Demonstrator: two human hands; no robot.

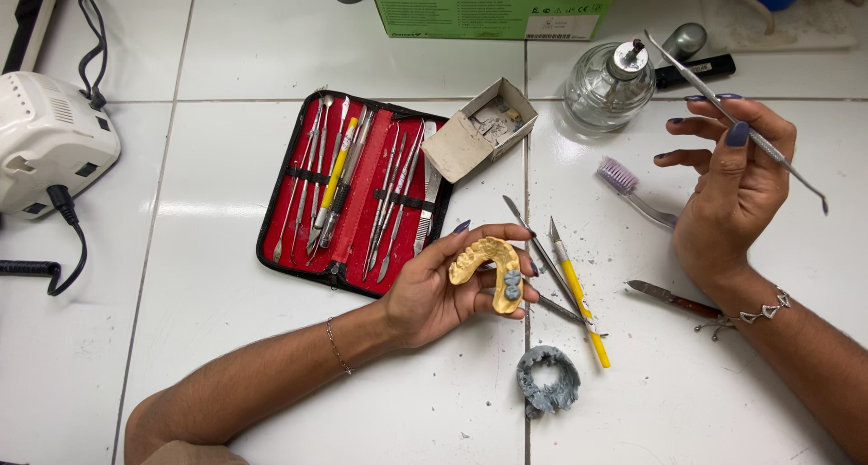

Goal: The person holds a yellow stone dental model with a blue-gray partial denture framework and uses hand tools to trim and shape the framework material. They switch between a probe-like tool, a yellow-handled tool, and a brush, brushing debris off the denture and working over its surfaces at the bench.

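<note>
Resting palm-up on the white tiled worktop (pixel 226 356), the left hand (pixel 434 293) curls its fingers around a yellow horseshoe-shaped dental cast (pixel 488 268), which carries a small grey wax tooth block (pixel 513 282) on its right end. The right hand (pixel 732 189) is raised to the right, its fingers pinching a long slim steel carving instrument (pixel 737 121) that slants from far left to near right. Between the hands lie a yellow-handled knife (pixel 579 298) and thin metal probes (pixel 542 257), with a lilac-bristled clear toothbrush (pixel 633 192) just beyond them. A grey ring of wax (pixel 548 380) sits near the lower edge, close to the cast. To the left, an open red-lined black case of steel tools (pixel 353 189) lies flat. Farther off stand a small open cardboard box (pixel 475 130) and a glass spirit lamp (pixel 610 85). A brown-handled blade (pixel 674 298) lies under the right wrist.
</note>
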